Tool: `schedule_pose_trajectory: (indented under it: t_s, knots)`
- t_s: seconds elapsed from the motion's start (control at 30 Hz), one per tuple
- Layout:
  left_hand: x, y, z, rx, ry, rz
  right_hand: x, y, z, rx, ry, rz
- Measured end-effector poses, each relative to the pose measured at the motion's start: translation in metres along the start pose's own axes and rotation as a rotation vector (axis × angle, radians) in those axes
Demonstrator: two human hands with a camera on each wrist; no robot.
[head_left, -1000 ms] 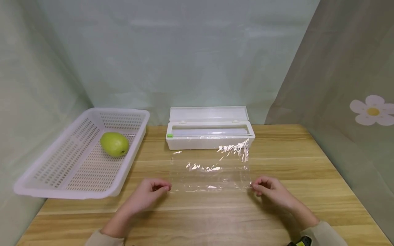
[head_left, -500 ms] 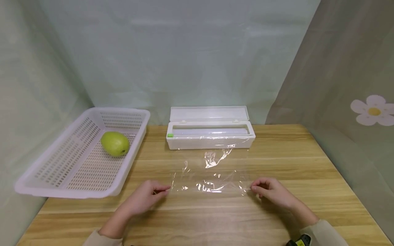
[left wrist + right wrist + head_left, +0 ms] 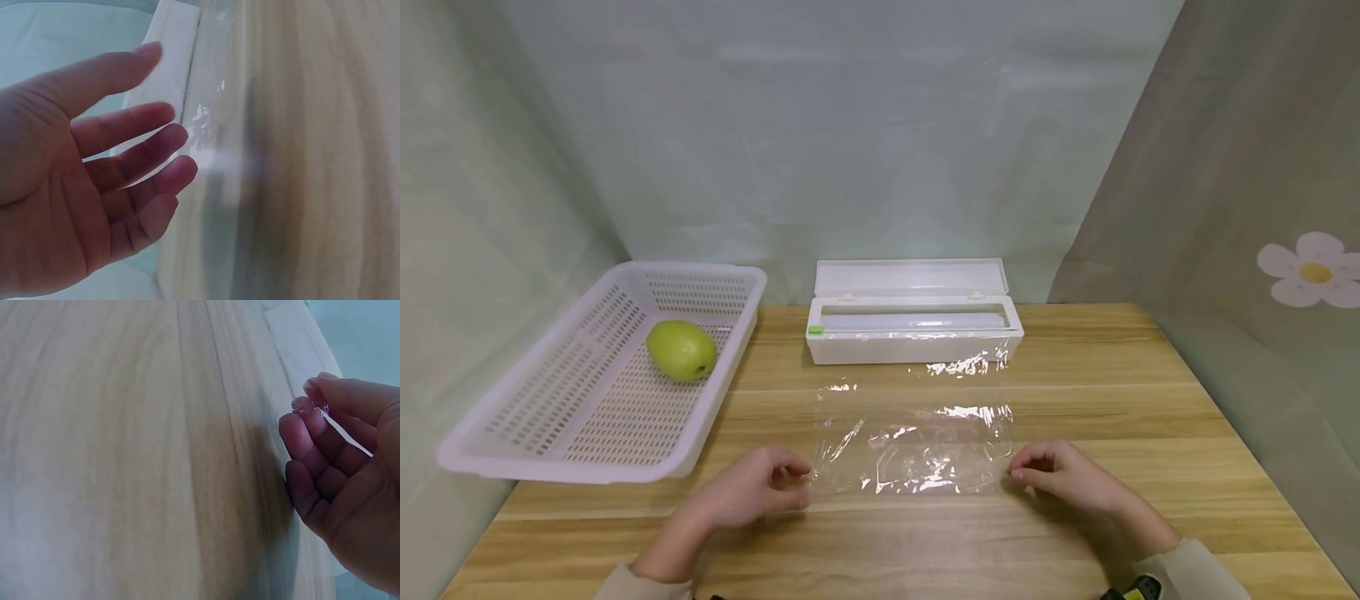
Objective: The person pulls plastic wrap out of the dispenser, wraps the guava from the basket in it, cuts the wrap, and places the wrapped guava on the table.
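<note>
One L hand [image 3: 752, 490], fingers spread, beside clear film [image 3: 910, 454]; R hand [image 3: 1070, 477] pinching film edge, fingers curled.

Sheet-screened tabletop booth, kind of room unclear. Wood-grain table [image 3: 910, 550]; pale left sheet [image 3: 475, 183] at 10 o'clock, back sheet [image 3: 850, 158] at 12, flower-printed sheet [image 3: 1232, 183] at 2. Kitchen-type goods: film dispenser [image 3: 915, 349] at 12, plastic basket [image 3: 632, 408] at 10.

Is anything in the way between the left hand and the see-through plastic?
No, nothing I can see. The left hand is right by the left edge of the see-through plastic, its fingers spread apart. The white basket with the green fruit sits off to the left, not between them.
</note>
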State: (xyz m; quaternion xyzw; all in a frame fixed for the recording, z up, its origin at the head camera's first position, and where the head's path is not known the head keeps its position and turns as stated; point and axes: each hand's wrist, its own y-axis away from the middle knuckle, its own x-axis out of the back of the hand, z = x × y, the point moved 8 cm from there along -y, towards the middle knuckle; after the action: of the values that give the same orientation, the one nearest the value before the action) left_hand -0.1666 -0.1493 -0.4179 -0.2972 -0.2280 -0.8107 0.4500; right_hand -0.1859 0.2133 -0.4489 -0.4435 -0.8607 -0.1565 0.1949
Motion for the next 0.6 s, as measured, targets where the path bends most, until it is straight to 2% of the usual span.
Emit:
schedule_pose_trajectory:
  t_s: [0.37,0.6]
  knots:
    - [0.015,-0.002,0.008,0.007,-0.035,0.075,-0.004,0.000,0.003,-0.025,-0.017,-0.029]
    - [0.028,-0.001,0.013,0.009,-0.047,0.171,-0.006,0.000,0.006,-0.016,-0.038,-0.039]
